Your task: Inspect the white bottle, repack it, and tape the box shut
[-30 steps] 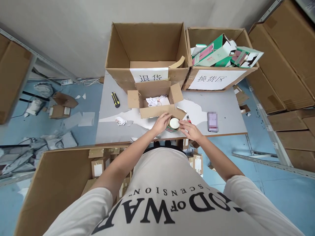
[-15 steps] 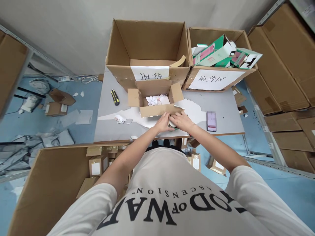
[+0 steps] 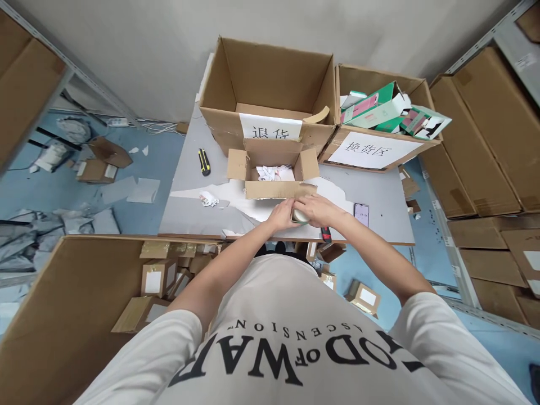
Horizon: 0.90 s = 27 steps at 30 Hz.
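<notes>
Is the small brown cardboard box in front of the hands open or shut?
Open: the small brown cardboard box has its flaps spread outward, showing crumpled white paper inside.

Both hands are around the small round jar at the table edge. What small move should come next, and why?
Probably lift the jar a little and draw it back from the open box. The left hand and right hand cup it from both sides, so the grip looks settled, yet the box's front flap sits just beyond it.
</notes>
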### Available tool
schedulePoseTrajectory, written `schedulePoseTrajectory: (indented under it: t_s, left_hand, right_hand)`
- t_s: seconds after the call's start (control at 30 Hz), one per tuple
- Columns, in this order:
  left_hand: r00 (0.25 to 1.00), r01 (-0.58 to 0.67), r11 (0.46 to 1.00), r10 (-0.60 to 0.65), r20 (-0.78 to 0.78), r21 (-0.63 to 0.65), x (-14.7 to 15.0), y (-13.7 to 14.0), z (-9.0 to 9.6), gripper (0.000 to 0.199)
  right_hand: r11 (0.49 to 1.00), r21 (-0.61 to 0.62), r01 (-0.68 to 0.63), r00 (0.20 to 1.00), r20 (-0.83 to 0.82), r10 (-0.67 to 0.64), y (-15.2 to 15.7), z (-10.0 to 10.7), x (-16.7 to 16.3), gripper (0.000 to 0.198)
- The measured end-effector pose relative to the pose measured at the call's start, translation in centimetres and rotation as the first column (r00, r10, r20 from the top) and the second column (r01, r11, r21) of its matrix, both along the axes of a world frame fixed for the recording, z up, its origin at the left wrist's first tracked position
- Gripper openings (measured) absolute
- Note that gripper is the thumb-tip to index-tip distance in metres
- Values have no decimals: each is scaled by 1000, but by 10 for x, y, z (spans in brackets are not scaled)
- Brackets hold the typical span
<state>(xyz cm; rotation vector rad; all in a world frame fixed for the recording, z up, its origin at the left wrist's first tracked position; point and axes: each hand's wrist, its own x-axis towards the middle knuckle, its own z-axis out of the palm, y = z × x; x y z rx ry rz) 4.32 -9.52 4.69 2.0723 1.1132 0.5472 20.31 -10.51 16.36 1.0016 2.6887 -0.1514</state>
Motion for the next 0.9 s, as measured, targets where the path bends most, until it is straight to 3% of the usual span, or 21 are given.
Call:
schedulePoseTrajectory:
  t_s: [0.1,0.2,0.4,0.5,0.57,0.67,0.73,0.8,0.87,0.9]
  left_hand:
    - [993,24,999,-20,-114,32,2,-1,3,67]
    - [992,6,1000,-3,-123,28,-2,-2,0,70]
    - [995,-97,994,95,-28,-56,-15,-2,-9,81]
    - [988,-134,988,140,66,-78,-19,-4,-7,95]
    - [977,-171,983,177,118,-58,-21,-8,-2,108]
    - [937,-313,949,314,152,-27,-26,-17,12,116]
    - [896,-398,917,387,217,4,-28,-22,26,105]
    - [874,-368,930,342,345,12,-25,-24,41,90]
    - [851,-236,971,217,478,-20,-18,-24,57,83]
    - [832,-162,986,161,531,-45,-14,-24,63,84]
  right_hand:
    - [1000,6,14,1000,-20,-14,-2,22,4,50]
    - [999,26,34,992,-126,-30,-6,51,11,56]
    - [979,58,196,911,-380,-160,-18,123,38,61]
    - [946,50,321,807,-537,-246,-22,137,63,56]
    - [916,27,401,674,-685,-275,-22,127,81,55]
    - [870,-100,482,360,-883,-301,-20,85,94,58]
    - [826,-216,520,119,-940,-320,-21,48,86,63]
    - [775,-314,548,-72,-941,-331,-24,13,62,66]
    - [745,-405,530,-170,-912,-374,-31,-13,30,65]
    - [745,-422,516,-137,-900,-415,-36,-21,14,63]
